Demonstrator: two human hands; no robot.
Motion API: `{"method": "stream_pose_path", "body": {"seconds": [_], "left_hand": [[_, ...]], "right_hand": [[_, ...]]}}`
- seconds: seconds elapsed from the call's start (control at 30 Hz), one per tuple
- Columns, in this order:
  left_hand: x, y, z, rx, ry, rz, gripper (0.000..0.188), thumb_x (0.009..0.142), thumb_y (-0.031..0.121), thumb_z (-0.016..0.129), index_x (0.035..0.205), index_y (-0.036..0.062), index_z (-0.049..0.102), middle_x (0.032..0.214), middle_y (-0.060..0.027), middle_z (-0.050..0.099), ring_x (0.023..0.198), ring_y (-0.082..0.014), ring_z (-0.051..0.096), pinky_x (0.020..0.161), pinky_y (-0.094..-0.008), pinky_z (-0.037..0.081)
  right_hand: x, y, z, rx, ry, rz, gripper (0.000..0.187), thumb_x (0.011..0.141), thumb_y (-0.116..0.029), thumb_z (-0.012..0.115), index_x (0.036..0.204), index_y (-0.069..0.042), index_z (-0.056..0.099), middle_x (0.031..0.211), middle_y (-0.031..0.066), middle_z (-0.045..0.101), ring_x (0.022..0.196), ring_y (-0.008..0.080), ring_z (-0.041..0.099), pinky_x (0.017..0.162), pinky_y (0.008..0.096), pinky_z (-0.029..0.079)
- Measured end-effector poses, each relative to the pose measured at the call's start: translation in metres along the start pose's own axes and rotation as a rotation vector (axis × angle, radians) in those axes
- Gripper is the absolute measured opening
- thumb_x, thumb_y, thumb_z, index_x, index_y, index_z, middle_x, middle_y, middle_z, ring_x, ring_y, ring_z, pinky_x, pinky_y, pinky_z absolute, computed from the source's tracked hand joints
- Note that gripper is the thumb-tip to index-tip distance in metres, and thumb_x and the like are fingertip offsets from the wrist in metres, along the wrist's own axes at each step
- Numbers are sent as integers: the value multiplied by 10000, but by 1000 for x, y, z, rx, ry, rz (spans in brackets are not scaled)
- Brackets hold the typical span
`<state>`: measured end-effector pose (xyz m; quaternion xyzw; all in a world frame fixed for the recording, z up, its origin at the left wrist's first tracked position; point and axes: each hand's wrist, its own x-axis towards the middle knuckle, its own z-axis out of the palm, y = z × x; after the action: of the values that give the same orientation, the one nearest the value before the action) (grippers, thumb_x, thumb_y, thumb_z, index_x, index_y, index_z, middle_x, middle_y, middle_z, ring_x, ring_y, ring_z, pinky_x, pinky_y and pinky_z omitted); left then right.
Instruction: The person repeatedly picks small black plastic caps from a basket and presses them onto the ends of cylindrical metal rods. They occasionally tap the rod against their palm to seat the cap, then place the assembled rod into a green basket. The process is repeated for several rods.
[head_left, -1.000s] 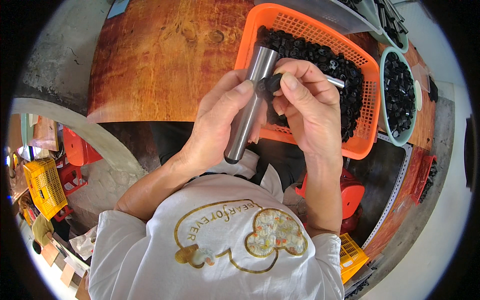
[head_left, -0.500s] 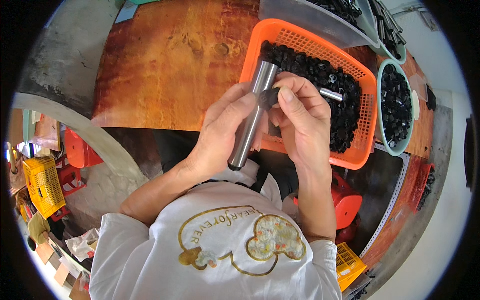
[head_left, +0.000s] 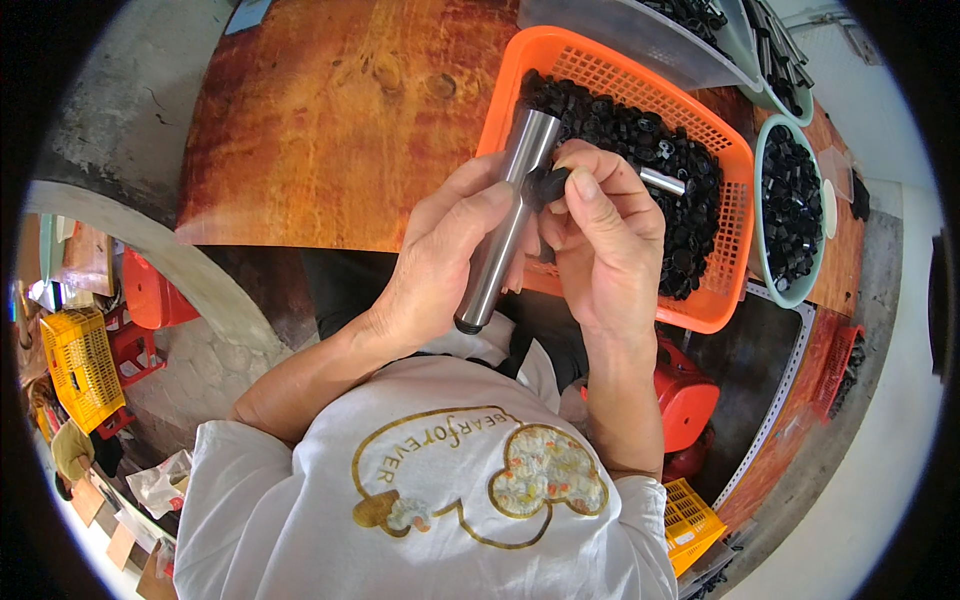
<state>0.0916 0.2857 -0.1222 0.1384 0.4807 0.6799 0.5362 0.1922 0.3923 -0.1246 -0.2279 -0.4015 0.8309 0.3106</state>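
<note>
A shiny metal tube (head_left: 492, 265) with black ends slants across the front of my body. My left hand (head_left: 437, 245) is wrapped round its middle, thumb on top. From the tube's side sticks a black clamp-like piece (head_left: 547, 186), pinched between the thumb and fingers of my right hand (head_left: 612, 235). Past the right fingers a thin bright metal rod (head_left: 662, 181) shows; whether that hand holds it or it lies on the parts behind, I cannot tell. Both hands are over the near left edge of an orange basket (head_left: 737, 260) heaped with small black plastic parts (head_left: 690, 235).
A brown wooden table (head_left: 320, 130) lies ahead. Right of the basket stands a pale green basin (head_left: 818, 255) of black parts, with a clear plastic bin (head_left: 640, 40) behind. Below are a red stool (head_left: 685, 400) and a yellow crate (head_left: 692, 525).
The view has shifted slightly, so the table and basket sit a little higher. Both hands keep their hold on the tube and black piece, with barely any finger movement.
</note>
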Motion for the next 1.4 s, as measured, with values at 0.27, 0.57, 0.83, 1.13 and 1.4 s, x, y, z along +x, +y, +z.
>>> {"method": "stream_pose_path", "body": {"seconds": [0.27, 0.57, 0.83, 1.13, 1.4], "left_hand": [[0, -4, -1, 9, -2, 41, 436, 997, 304, 434, 1278, -27, 470, 806, -77, 594, 569, -112, 547, 506, -228, 455], [-1, -2, 0, -3, 20, 18, 460, 996, 321, 450, 1320, -6, 460, 814, -67, 602, 585, -105, 564, 514, -221, 476], [-1, -2, 0, 12, 2, 17, 480, 985, 324, 465, 1330, -9, 454, 845, -49, 609, 611, -87, 572, 520, -213, 476], [-4, -5, -1, 36, -25, 56, 482, 960, 266, 526, 1334, -33, 466, 979, -70, 624, 724, -87, 618, 585, -213, 515], [-4, -3, -2, 35, -30, 48, 440, 960, 238, 515, 1303, -37, 488, 913, -65, 626, 654, -86, 611, 551, -220, 521]], "right_hand": [[-2, 8, 6, -66, -1, -69, 122, 938, -127, 638, 950, -7, 616, 911, 22, 595, 635, 60, 525, 563, 192, 425], [-2, 17, 10, -165, 0, -215, 104, 945, -99, 626, 1001, -29, 574, 899, 6, 588, 693, 43, 519, 578, 185, 443], [-8, 20, 12, -372, 82, -305, 233, 937, -75, 628, 1131, -18, 513, 938, 19, 570, 772, 50, 511, 658, 191, 438], [-11, 30, 9, -554, 107, -480, 312, 927, -98, 651, 1201, -8, 532, 1057, 50, 597, 928, 88, 554, 846, 229, 460], [-17, 22, 13, -494, 114, -335, 307, 934, -123, 648, 1197, -7, 539, 1058, 49, 607, 931, 87, 560, 852, 230, 461]]}}
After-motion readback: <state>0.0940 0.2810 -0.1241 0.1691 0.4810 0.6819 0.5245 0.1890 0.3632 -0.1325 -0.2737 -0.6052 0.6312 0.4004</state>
